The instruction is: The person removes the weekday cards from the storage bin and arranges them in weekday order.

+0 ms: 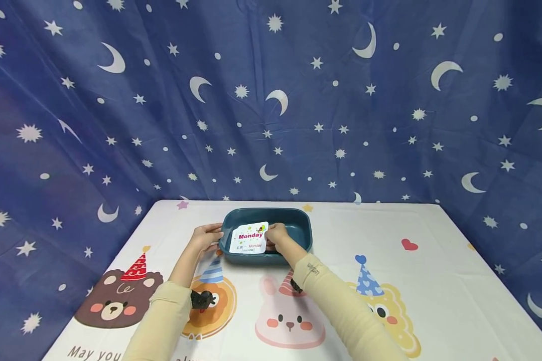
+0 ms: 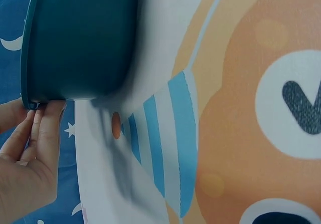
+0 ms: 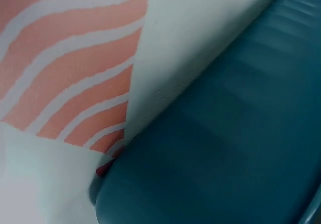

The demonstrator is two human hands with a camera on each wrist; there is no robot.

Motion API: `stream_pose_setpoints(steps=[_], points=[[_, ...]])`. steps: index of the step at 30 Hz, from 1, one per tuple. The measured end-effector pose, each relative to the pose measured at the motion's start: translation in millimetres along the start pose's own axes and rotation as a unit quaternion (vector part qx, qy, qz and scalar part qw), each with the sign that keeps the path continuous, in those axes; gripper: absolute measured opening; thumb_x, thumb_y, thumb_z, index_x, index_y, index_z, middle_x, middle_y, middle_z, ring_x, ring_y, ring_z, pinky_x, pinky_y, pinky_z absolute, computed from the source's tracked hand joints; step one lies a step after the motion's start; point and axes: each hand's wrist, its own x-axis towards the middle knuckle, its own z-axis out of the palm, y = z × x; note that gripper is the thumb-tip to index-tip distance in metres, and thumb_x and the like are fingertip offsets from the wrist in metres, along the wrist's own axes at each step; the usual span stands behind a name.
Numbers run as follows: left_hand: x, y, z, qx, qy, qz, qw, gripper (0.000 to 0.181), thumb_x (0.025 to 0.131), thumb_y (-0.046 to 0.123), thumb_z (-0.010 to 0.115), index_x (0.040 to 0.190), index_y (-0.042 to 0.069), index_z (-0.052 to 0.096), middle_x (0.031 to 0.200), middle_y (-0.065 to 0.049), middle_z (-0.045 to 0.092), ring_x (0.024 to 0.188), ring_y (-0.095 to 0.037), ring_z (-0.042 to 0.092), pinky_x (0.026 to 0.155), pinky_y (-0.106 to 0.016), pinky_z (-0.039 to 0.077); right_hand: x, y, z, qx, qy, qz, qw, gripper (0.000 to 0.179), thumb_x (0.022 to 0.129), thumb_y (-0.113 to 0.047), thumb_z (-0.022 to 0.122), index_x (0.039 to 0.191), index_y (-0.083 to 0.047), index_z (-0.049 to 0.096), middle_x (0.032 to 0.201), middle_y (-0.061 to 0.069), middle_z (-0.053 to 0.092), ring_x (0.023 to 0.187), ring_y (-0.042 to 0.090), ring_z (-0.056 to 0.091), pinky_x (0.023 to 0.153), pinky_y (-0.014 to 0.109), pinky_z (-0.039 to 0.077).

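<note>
A dark teal plastic basin [image 1: 265, 258] with rounded corners sits on the table toward the back. My left hand [image 1: 206, 236] grips its left end. In the left wrist view, thumb and fingers of the left hand [image 2: 35, 159] pinch the basin's rim [image 2: 29, 58]. Over the basin's left half, my right hand [image 1: 276, 235] pinches the right edge of a white card [image 1: 248, 241] printed "Monday", with a small coloured picture at its top corner. The card leans with its face toward me. The right wrist view holds only the basin's outer wall [image 3: 200, 134]; the right hand is out of sight there.
A white tablecloth [image 1: 366, 225] with printed cartoon animals in party hats covers the table. Behind and along the sides hangs a blue curtain [image 1: 271, 150] with white moons and stars. Black wrist devices [image 1: 201, 300] show beside the forearms.
</note>
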Motion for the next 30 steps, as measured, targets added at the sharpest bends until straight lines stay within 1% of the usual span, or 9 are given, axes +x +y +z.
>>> stream_pose_setpoints(steps=[4,8,11,13,15,18,21,24,30], points=[[0.1,0.4,-1.5,0.007,0.005,0.0,1.0,0.045,0.094,0.002,0.053,0.138,0.0,0.045,0.139,-0.021,0.048,0.102,-0.021,0.061,0.069,-0.021,0.054,-9.0,-6.1,-1.9,0.01,-0.01,-0.017,0.9998,0.047,0.081,0.012,0.051,0.127,0.002,0.047,0.085,0.011,0.057,0.055,0.012,0.049,0.045,0.019,0.043],[-0.5,1.8,-2.3,0.007,0.007,0.001,1.0,0.046,0.093,0.003,0.053,0.138,0.0,0.044,0.139,-0.022,0.047,0.099,-0.018,0.061,0.067,-0.02,0.054,-13.1,-10.4,-5.1,0.031,-0.023,-0.032,0.9987,0.048,0.081,0.013,0.05,0.128,0.002,0.047,0.092,0.015,0.062,0.056,0.013,0.049,0.048,0.021,0.042],[0.3,2.3,-1.6,-0.002,0.003,0.003,1.0,0.046,0.094,0.001,0.052,0.139,-0.001,0.042,0.14,-0.022,0.045,0.099,-0.017,0.061,0.066,-0.019,0.053,-13.6,-13.1,-9.4,0.052,-0.028,-0.035,0.9976,0.048,0.081,0.012,0.05,0.128,0.001,0.048,0.094,0.015,0.063,0.056,0.012,0.051,0.05,0.022,0.044],[0.9,1.6,-0.4,-0.01,0.005,0.004,0.9999,0.046,0.094,0.001,0.052,0.138,-0.001,0.043,0.14,-0.022,0.046,0.095,-0.016,0.062,0.065,-0.019,0.053,-13.4,-14.7,-13.3,0.069,-0.032,-0.034,0.9965,0.048,0.082,0.011,0.051,0.128,0.0,0.048,0.094,0.015,0.062,0.057,0.012,0.053,0.052,0.022,0.046],[1.1,0.3,0.8,-0.012,0.003,0.006,0.9999,0.045,0.094,0.001,0.052,0.138,-0.002,0.043,0.14,-0.023,0.045,0.092,-0.013,0.062,0.066,-0.019,0.054,-13.4,-15.7,-18.5,0.081,-0.035,-0.032,0.9956,0.046,0.082,0.01,0.052,0.127,0.0,0.049,0.096,0.015,0.063,0.058,0.011,0.054,0.051,0.021,0.046],[0.4,-2.4,2.8,-0.012,0.003,0.009,0.9999,0.045,0.094,0.002,0.052,0.138,-0.002,0.044,0.138,-0.024,0.046,0.089,-0.012,0.062,0.07,-0.021,0.055,-15.2,-16.8,-27.2,0.094,-0.035,-0.034,0.9944,0.045,0.083,0.009,0.053,0.127,-0.001,0.05,0.104,0.017,0.062,0.058,0.011,0.054,0.05,0.021,0.046],[-1.9,-4.3,3.9,-0.009,0.004,0.009,0.9999,0.044,0.094,0.002,0.053,0.137,-0.002,0.044,0.137,-0.023,0.046,0.091,-0.013,0.062,0.07,-0.022,0.056,-19.3,-18.1,-36.1,0.097,-0.035,-0.04,0.9939,0.046,0.084,0.007,0.053,0.129,-0.002,0.05,0.113,0.021,0.061,0.061,0.012,0.055,0.051,0.02,0.047],[-3.8,-5.0,4.3,-0.009,0.009,0.006,0.9999,0.044,0.094,0.002,0.053,0.137,-0.002,0.044,0.137,-0.023,0.047,0.094,-0.016,0.062,0.069,-0.021,0.055,-24.7,-20.4,-44.2,0.096,-0.038,-0.045,0.9937,0.049,0.084,0.006,0.055,0.132,-0.004,0.049,0.118,0.022,0.06,0.064,0.013,0.057,0.053,0.021,0.049],[-4.7,-3.7,4.6,-0.003,0.013,0.007,0.9999,0.043,0.094,0.003,0.052,0.137,-0.001,0.045,0.137,-0.023,0.047,0.106,-0.025,0.059,0.07,-0.02,0.054,-39.8,-25.7,-61.2,0.104,-0.048,-0.05,0.9921,0.052,0.084,0.006,0.055,0.134,-0.004,0.047,0.116,0.02,0.06,0.069,0.013,0.06,0.058,0.024,0.052]])
